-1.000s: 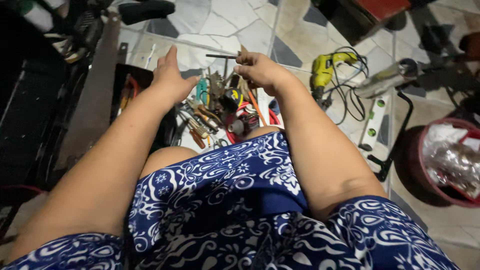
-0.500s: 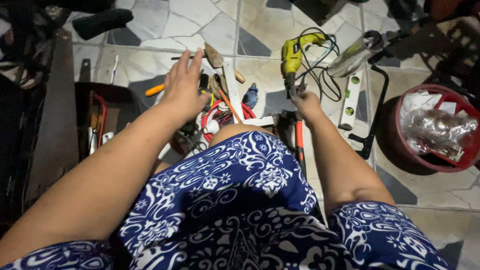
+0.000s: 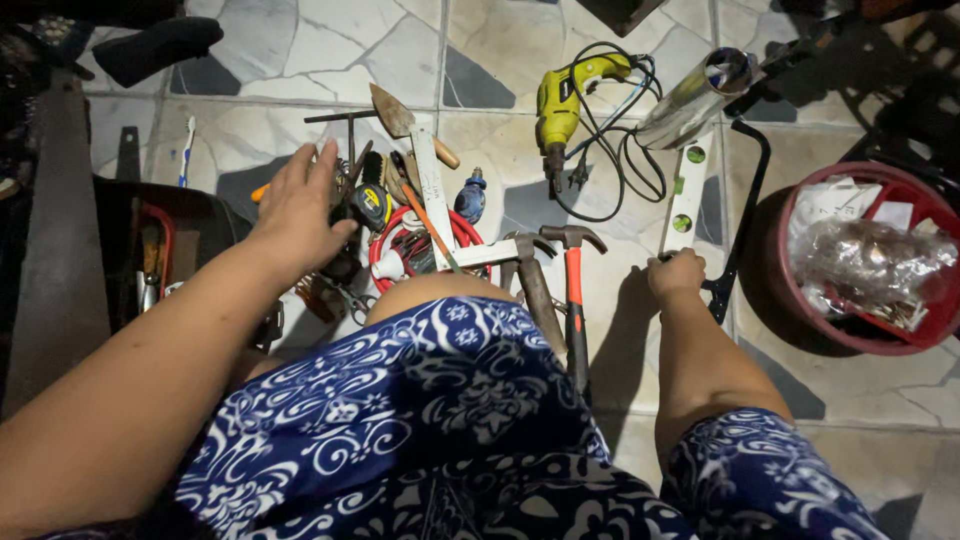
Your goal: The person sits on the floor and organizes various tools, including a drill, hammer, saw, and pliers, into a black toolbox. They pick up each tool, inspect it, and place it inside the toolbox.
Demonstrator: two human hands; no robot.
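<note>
1. The left hand (image 3: pixel 298 212) has its fingers spread apart, flat over the tool pile (image 3: pixel 400 235); the right hand's (image 3: pixel 678 277) fingers are curled shut on the near end of the level (image 3: pixel 688 195).
2. Judging by this, sorting is barely begun: the pile is still heaped, and only the level is in hand.
3. The red tub (image 3: pixel 772 270) sits far right of the pile, beyond the level.
4. The yellow drill (image 3: pixel 558 105) lies between pile and level.
5. The hammer (image 3: pixel 573 290) lies at the pile's right edge, untouched.
</note>
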